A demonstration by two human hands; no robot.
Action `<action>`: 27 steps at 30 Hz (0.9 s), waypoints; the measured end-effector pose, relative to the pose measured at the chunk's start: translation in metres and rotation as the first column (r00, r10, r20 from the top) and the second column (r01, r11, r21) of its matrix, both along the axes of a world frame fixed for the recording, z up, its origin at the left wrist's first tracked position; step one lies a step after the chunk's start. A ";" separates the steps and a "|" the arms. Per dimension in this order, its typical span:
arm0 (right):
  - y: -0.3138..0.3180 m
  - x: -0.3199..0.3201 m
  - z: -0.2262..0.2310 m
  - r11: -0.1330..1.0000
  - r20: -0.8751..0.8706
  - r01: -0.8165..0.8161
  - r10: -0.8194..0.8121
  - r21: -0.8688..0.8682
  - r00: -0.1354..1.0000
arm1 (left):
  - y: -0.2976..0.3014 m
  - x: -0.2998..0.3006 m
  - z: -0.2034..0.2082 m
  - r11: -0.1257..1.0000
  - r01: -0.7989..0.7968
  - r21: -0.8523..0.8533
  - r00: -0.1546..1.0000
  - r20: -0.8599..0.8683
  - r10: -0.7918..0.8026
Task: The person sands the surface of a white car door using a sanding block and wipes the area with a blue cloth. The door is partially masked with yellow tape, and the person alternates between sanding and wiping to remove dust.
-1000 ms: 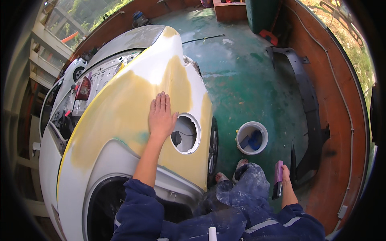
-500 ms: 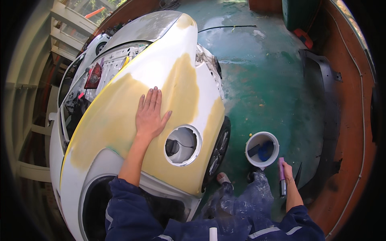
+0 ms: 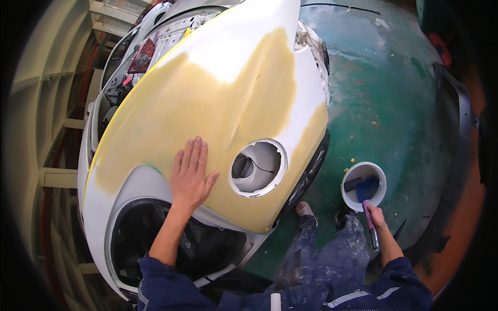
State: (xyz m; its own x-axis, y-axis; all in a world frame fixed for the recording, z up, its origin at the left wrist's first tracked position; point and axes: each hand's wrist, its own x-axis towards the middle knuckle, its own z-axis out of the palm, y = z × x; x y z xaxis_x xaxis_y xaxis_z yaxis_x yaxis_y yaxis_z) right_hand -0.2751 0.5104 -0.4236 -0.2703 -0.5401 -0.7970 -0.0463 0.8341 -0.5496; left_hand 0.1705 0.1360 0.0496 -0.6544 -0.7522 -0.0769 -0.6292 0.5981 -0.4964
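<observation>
My left hand (image 3: 192,176) lies flat on the car's rear side panel (image 3: 155,114), fingers stretched and thumb apart. Tan filler with white patches covers that panel. To the right of the hand is a round opening with a white rim (image 3: 285,165), and below it the dark rear side window (image 3: 140,233). My right hand (image 3: 377,218) is wrapped around a long, narrow sanding block (image 3: 368,213), pink-purple and dark. The block's upper end overlaps the near rim of a white bucket (image 3: 344,191), which contains a blue item (image 3: 367,188) and a dark block (image 3: 353,184).
The car's rear wheel (image 3: 314,171) stands between the panel and the green floor (image 3: 373,124). A long dark bumper-like part (image 3: 461,135) rests along the right side by the orange-brown wall (image 3: 469,228). A red tail light (image 3: 142,56) is at the upper left.
My view has shifted. My left hand has slid back along the panel toward the side window, still flat. My right hand has brought the sanding block up to the bucket's rim.
</observation>
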 end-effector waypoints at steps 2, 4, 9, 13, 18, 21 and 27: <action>0.002 0.006 0.000 0.999 0.008 -0.036 0.036 -0.020 0.999 | 0.019 0.022 0.000 1.000 -0.017 -0.004 0.999 0.034 0.017; 0.001 0.009 0.003 0.999 0.028 -0.043 0.043 -0.014 0.999 | 0.020 0.028 0.006 1.000 -0.013 0.017 0.999 0.053 0.012; 0.000 0.010 0.014 0.996 0.052 0.091 -0.090 -0.015 0.995 | -0.047 -0.020 0.029 0.994 0.110 0.003 0.993 0.044 -0.110; -0.002 0.017 -0.003 0.994 0.001 0.101 -0.101 -0.050 0.995 | -0.112 -0.078 0.011 0.975 0.204 -0.090 0.974 -0.082 -0.212; -0.016 0.035 -0.024 0.985 -0.238 -0.151 0.127 -0.085 0.963 | -0.079 -0.081 -0.010 0.983 0.183 -0.032 0.976 -0.111 -0.186; -0.028 0.038 -0.027 0.935 -0.399 -0.352 0.309 -0.036 0.863 | -0.019 -0.052 -0.027 0.976 0.135 0.171 0.984 -0.138 -0.112; -0.092 0.031 -0.135 0.761 -0.293 -0.584 0.649 0.284 0.702 | 0.052 0.012 -0.043 0.997 0.056 -0.060 0.992 0.119 -0.048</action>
State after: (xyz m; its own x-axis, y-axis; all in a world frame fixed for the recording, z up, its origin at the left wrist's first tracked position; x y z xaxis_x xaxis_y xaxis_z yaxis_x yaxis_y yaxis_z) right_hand -0.2444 0.4182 -0.5587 -0.1990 -0.5638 -0.8016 -0.7433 0.6199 -0.2515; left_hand 0.1827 0.1877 0.0066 -0.6820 -0.7232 -0.1093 -0.5329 0.5937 -0.6029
